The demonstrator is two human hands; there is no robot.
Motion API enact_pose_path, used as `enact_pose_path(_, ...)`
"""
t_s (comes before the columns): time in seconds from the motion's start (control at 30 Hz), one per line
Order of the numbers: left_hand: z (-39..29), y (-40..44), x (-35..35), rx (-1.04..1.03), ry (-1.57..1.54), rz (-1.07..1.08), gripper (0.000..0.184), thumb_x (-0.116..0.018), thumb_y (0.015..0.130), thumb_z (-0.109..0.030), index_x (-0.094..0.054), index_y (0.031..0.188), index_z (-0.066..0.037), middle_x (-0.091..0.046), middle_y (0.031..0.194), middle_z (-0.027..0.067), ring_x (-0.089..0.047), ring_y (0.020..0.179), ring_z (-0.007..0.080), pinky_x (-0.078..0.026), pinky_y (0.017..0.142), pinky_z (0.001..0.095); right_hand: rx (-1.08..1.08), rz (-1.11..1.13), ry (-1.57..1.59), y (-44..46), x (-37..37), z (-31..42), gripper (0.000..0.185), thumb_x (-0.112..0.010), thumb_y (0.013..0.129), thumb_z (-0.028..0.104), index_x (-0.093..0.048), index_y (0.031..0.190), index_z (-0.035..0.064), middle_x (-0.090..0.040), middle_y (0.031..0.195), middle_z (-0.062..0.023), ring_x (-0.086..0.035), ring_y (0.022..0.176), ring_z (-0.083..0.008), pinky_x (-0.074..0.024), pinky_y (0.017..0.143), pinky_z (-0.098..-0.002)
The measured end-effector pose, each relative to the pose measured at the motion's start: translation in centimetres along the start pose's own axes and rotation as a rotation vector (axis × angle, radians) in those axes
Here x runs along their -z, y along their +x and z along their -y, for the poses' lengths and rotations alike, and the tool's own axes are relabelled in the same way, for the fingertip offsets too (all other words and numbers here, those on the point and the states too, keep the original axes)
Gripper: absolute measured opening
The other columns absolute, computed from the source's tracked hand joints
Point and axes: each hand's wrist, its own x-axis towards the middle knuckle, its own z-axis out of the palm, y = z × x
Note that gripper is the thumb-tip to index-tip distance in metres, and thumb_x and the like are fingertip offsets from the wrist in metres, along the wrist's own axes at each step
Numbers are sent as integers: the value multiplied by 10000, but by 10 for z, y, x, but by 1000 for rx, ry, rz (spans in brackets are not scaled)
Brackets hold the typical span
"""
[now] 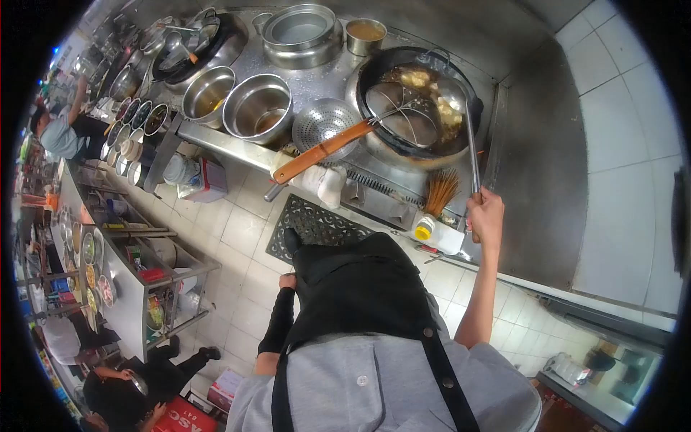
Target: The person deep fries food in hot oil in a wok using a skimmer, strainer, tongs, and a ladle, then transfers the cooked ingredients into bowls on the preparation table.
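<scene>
My right hand is wrapped round the handle of a long metal ladle. The ladle's bowl rests in a black wok that holds brown liquid and pale chunks. A wire strainer with a wooden handle lies across the wok's left rim, not held. My left hand hangs low beside my black apron, above the tiled floor; its fingers are too small to make out. A perforated metal bowl sits left of the wok.
Metal pots and a second wok stand on the stove at left. A bamboo brush and yellow-capped bottle are by the front edge. A shelved table is at left, with other people beyond it and below.
</scene>
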Motion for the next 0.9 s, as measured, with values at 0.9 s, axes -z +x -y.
enact_pose_path(0.9,-12,-23,-9,-3,72,-97,282,-599,836,-199,-811,997,-104,-760,954,191,-741,914,331,-576,846,423,99,-137,173,18,-33,-37,221,-631,910,14,-623,1117,-62,-531,589,-21,-466,398,-95,-357,349,-283)
